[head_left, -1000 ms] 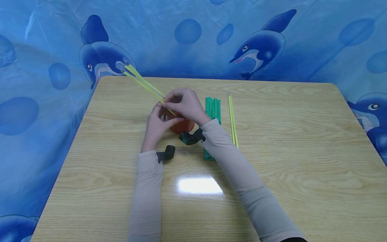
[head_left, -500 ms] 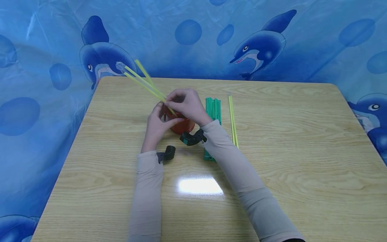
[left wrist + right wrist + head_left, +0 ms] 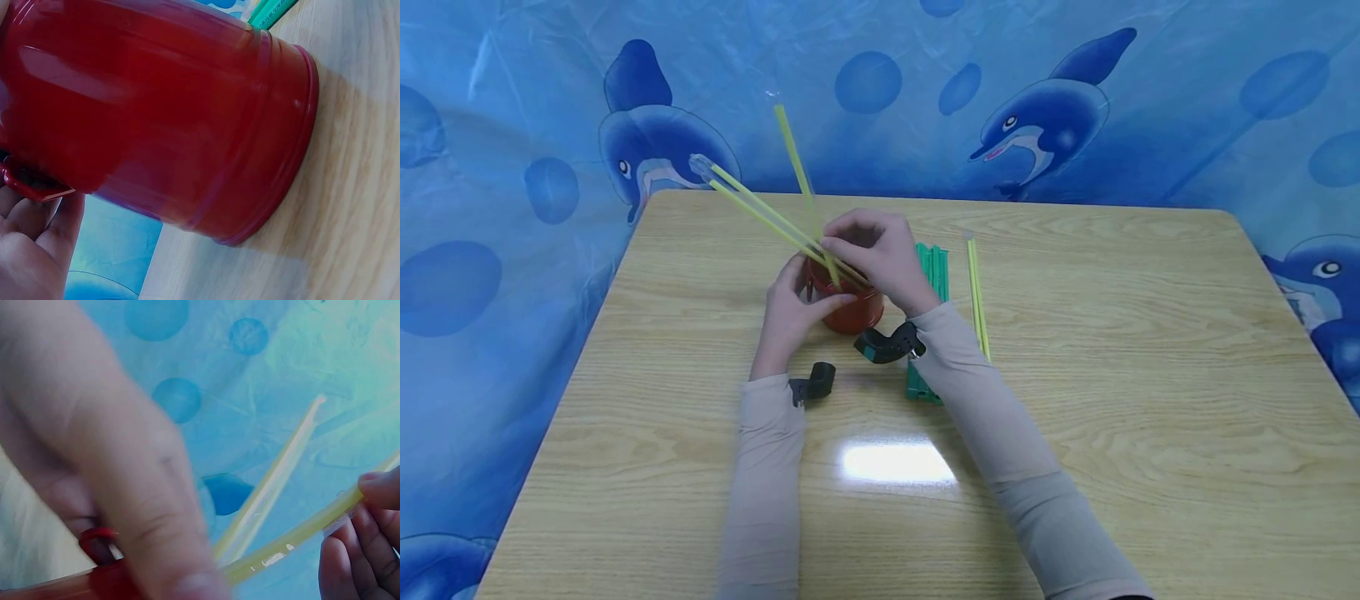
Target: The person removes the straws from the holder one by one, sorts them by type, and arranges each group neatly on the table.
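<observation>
A red mug [image 3: 853, 312] with a small handle stands on the table. My left hand [image 3: 784, 321] grips it, thumb along the near side and fingers around the handle side, also seen in the left wrist view, where the mug's wall [image 3: 156, 112] fills most of the frame. A clear-wrapped yellow straw [image 3: 792, 150] stands steeply in the mug. Others, the leaning yellow straws [image 3: 752, 200], slant out to the upper left. Above the rim, my right hand [image 3: 883, 254] pinches these between thumb and fingers; in the right wrist view it holds a bent yellow straw [image 3: 300, 544].
Long green packets [image 3: 934, 267] lie just right of the mug, partly under the right forearm. Further right lies another pair of yellow straws [image 3: 974, 287]. Behind the wooden table [image 3: 1112, 375] hangs a blue dolphin-print cloth [image 3: 925, 150].
One yellow straw has separated from the bunch and swung upright in the mug. My right hand has moved slightly right with the leaning straws. The left hand stays on the mug.
</observation>
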The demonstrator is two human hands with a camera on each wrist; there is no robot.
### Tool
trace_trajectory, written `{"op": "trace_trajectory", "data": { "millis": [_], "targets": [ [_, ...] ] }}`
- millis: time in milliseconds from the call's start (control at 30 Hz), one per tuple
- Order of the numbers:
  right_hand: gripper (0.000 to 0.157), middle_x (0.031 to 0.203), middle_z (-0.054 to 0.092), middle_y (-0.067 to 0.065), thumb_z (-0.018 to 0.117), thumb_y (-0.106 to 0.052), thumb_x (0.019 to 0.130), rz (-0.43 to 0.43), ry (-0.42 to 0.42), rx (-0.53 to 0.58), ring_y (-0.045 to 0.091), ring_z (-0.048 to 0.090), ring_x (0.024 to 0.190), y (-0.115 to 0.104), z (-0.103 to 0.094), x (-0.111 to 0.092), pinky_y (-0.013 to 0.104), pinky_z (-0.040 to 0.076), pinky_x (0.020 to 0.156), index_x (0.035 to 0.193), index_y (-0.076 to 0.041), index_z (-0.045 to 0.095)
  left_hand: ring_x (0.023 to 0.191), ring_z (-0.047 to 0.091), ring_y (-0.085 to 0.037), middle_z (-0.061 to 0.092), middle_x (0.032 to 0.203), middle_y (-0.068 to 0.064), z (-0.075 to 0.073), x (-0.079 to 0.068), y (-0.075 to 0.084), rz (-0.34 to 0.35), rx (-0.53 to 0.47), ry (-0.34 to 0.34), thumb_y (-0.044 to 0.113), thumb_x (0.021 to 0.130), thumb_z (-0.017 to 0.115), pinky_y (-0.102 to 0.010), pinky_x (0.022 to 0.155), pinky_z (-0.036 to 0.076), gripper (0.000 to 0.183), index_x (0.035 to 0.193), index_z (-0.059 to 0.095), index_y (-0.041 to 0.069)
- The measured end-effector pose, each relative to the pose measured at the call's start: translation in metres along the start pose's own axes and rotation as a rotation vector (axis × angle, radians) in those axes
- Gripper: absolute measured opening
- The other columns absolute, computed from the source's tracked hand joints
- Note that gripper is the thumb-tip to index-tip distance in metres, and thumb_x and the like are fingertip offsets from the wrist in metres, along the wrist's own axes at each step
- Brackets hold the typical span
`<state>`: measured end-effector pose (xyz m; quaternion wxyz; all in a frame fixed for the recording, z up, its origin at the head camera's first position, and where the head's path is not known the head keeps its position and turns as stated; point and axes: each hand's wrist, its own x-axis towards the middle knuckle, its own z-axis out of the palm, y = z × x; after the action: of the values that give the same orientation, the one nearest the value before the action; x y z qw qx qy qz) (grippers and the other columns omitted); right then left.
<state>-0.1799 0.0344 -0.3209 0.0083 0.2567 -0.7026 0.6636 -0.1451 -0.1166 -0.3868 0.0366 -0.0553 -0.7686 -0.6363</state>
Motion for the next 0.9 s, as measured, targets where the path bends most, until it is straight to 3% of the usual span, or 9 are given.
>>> {"op": "trace_trajectory", "data": {
  "millis": [467, 900],
  "targets": [
    [0.01, 0.09, 0.067, 0.013, 0.064, 0.003, 0.085, -0.14, 0.075, 0.056, 0.026, 0.065, 0.08, -0.031, -0.009, -0.01, 0.039, 0.054, 0.077, 0.092, 0.01, 0.067, 0.128, 0.041, -0.012, 0.052, 0.134, 0.0, 0.0, 0.0, 0.002, -0.015, -0.015, 0.004, 0.02, 0.077, 0.079, -0.037, 0.11, 0.031, 0.066, 0.135, 0.048, 0.018],
    [0.01, 0.089, 0.067, 0.011, 0.062, 0.006, 0.086, -0.259, 0.137, 0.006, 0.025, 0.064, 0.081, -0.048, -0.021, -0.02, 0.037, 0.055, 0.076, 0.092, 0.013, 0.065, 0.128, 0.042, -0.011, 0.053, 0.134, 0.0, -0.001, 0.0, 0.001, -0.001, -0.011, 0.006, 0.023, 0.076, 0.08, -0.037, 0.11, 0.031, 0.068, 0.136, 0.048, 0.018]
  ]
}}
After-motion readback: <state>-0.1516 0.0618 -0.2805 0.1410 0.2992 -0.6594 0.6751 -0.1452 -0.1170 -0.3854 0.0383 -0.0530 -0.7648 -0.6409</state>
